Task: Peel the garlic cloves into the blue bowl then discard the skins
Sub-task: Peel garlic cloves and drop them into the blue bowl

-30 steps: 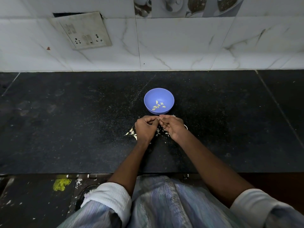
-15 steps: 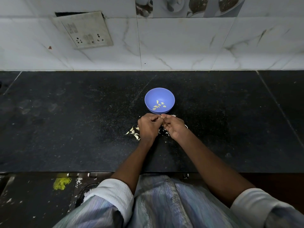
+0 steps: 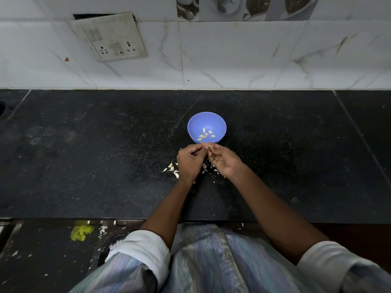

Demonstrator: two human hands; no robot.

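A blue bowl [image 3: 220, 123] stands on the black counter and holds several peeled garlic cloves [image 3: 204, 134]. Just in front of its near rim, my left hand [image 3: 189, 162] and my right hand [image 3: 224, 160] meet at the fingertips and pinch a small garlic clove [image 3: 207, 145] between them; most of the clove is hidden by the fingers. Unpeeled cloves [image 3: 172, 168] lie on the counter to the left of my left hand. Loose white skins [image 3: 208, 168] are scattered under and between both hands.
The black granite counter [image 3: 105, 155] runs wide to both sides. A white tiled wall with a switch and socket plate [image 3: 112, 37] rises behind it. A yellow scrap [image 3: 81, 232] and white flecks lie on the floor below the counter's front edge.
Both hands have stayed in front of the bowl, working the clove; the fingertips have lifted slightly towards the bowl's near rim and the right palm has turned more upward.
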